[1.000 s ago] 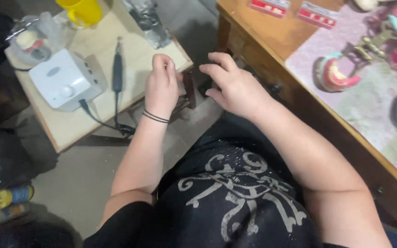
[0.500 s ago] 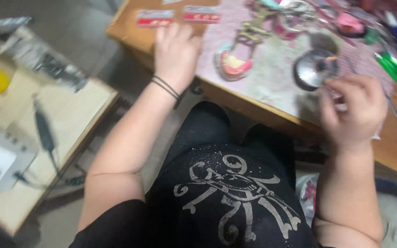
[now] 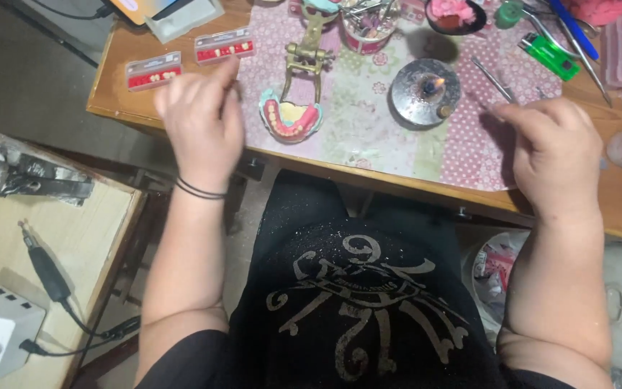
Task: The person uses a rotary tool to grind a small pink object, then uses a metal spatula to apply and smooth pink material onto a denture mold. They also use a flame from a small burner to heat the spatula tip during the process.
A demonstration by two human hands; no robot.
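Wooden surface (image 3: 368,176) cluttered with dental gear: left hand (image 3: 199,122) hovers, fingers loosely spread, empty, beside the pink denture model (image 3: 289,119) on its articulator; right hand (image 3: 552,155) curled, grip unclear, near the lit burner (image 3: 424,94).

The desk (image 3: 131,108) is brown wood with a worn, matt top; a pink patterned cloth mat (image 3: 368,122) lies over its middle, soft and dull. On the mat the denture model (image 3: 289,119) looks like glossy pink wax or plastic, held on a brassy metal frame (image 3: 304,57). The round burner (image 3: 422,94) beside it is shiny grey metal. Near the desk's left edge, two small tooth cards (image 3: 154,72) are red plastic under clear, glossy covers. The left hand (image 3: 199,122) wears thin black elastic bands at the wrist.
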